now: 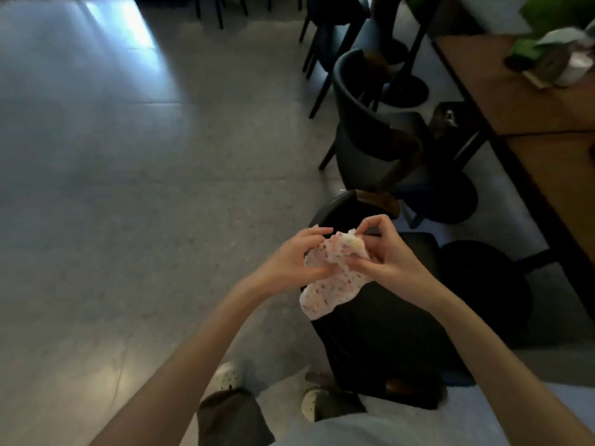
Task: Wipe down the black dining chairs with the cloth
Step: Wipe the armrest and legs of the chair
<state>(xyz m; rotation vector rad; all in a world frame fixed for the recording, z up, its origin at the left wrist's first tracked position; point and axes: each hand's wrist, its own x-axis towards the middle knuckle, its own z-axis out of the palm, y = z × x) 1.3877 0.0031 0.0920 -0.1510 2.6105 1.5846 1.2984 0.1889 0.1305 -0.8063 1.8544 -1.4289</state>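
A white cloth (pixel 331 284) with small coloured dots hangs bunched between both hands, above the nearest black dining chair (pixel 386 333). My left hand (pixel 289 259) grips the cloth's left side. On the right, my right hand (pixel 383 252) pinches its upper folds with thumb and fingertips. The cloth's lower half droops free over the chair's backrest and does not clearly touch it. A second black chair (pixel 360 123) stands farther along the row, and a third black chair (pixel 331 24) beyond it.
A long wooden table (pixel 547 123) runs along the right edge, with round black pedestal bases (pixel 483 284) under it. A plant and pale wrapped items (pixel 560 56) sit at its far end. Open grey floor (pixel 128 188) spreads to the left. My shoes (pixel 225 378) stand just behind the near chair.
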